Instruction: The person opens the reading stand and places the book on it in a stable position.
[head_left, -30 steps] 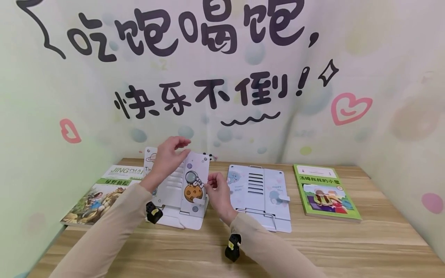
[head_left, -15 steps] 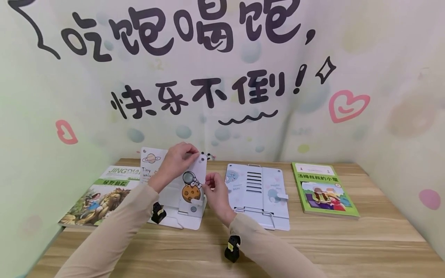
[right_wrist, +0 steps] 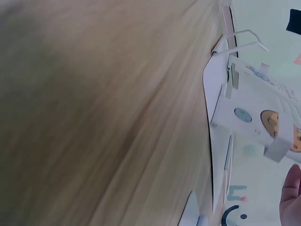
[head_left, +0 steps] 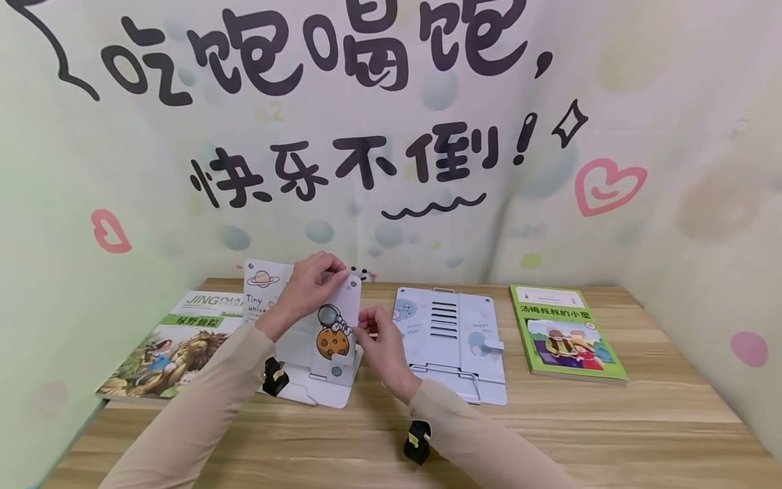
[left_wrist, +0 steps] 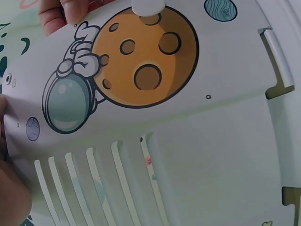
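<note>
A white metal book stand with an astronaut and an orange planet on its tilted-up back panel stands on the left half of the table. My left hand grips the panel's top edge near the right corner; the left wrist view shows its fingers at the panel's end. My right hand pinches the right side edge beside the astronaut. In the right wrist view only a little of the right hand shows, just below the raised panel. The left forearm covers part of the stand's left side.
A second, pale blue book stand lies folded flat right of centre. A green storybook lies at the right, another illustrated book at the left, partly behind my left sleeve. A printed cloth hangs behind the wooden table.
My left hand has moved right along the top edge, its fingers lowering onto the corner. The right hand stays at the side edge. The head view has shifted slightly.
</note>
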`<state>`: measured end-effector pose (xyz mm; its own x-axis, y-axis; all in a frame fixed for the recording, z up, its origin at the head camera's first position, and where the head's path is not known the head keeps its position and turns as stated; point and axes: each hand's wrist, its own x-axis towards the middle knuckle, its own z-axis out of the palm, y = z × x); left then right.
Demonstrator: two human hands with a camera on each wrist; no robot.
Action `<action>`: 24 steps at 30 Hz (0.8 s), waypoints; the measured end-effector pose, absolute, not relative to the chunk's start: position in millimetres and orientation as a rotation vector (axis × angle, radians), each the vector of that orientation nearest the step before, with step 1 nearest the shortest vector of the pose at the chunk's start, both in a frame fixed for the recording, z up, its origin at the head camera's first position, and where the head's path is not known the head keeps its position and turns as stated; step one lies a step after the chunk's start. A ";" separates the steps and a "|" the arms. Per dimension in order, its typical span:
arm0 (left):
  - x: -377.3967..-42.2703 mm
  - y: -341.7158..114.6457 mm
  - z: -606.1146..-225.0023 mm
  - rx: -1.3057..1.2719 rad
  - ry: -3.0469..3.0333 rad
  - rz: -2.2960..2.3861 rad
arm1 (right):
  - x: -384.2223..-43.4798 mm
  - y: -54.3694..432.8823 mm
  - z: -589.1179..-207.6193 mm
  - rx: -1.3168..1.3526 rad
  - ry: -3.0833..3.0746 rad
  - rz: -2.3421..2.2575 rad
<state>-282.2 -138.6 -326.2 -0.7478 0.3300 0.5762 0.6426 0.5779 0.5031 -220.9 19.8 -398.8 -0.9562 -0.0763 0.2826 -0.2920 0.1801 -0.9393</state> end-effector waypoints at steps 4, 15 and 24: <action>-281.6 -141.8 -328.9 -0.826 -2.371 -1.052 | -226.2 25.8 -402.8 0.357 -2.199 1.946; -269.8 -150.9 -331.5 -0.923 -2.376 -1.176 | -243.3 43.6 -400.5 0.370 -2.288 1.766; -247.7 -161.6 -329.9 -1.152 -2.324 -1.194 | -253.1 40.3 -399.6 0.408 -2.471 1.591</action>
